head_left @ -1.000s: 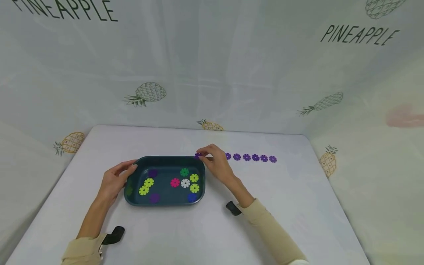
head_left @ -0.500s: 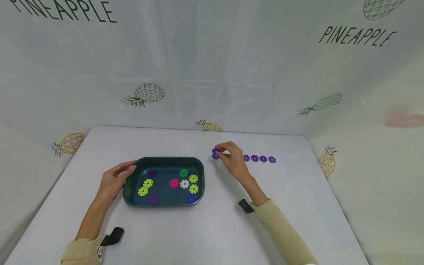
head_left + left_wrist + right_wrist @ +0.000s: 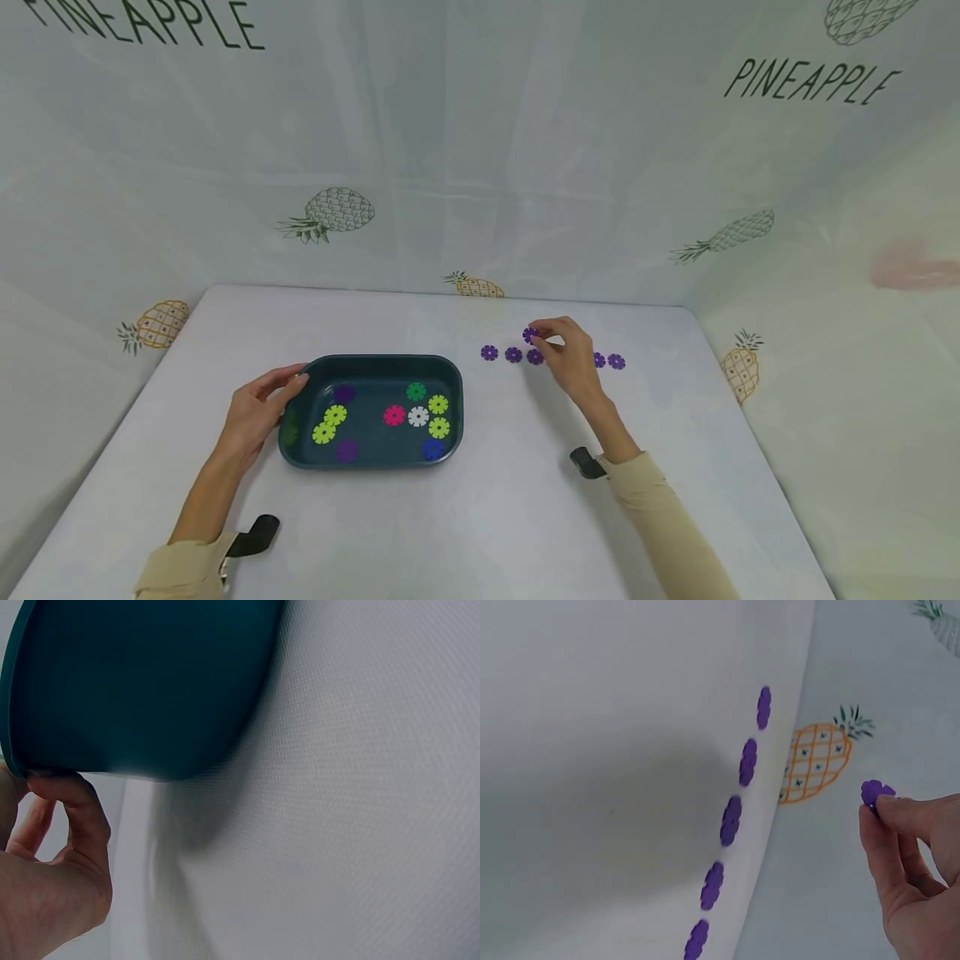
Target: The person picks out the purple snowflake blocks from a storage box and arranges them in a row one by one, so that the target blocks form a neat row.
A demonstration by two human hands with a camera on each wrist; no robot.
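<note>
My right hand (image 3: 572, 358) pinches a purple flower-shaped disc (image 3: 529, 335) between thumb and fingers, raised above the table in the head view. In the right wrist view this held disc (image 3: 875, 791) is apart from a row of matching purple discs (image 3: 731, 820) lying on the table; in the head view my hand hides part of that row. My left hand (image 3: 257, 412) grips the upper left corner of a dark teal tray (image 3: 375, 375). In the left wrist view, the fingers are bent against the rim of the tray (image 3: 142, 682).
Inside the tray lie loose discs: yellow-green ones (image 3: 335, 415), a pink one (image 3: 394, 415), a white one (image 3: 418, 416), a green one (image 3: 416, 391), a blue one (image 3: 433, 450) and purple ones (image 3: 347, 451). A pineapple-print curtain (image 3: 480, 167) hangs behind the white table (image 3: 480, 533).
My right hand has carried the purple disc rightward from the tray's right rim to above the row, uncovering the row's left end. The left hand and tray have stayed in place.
</note>
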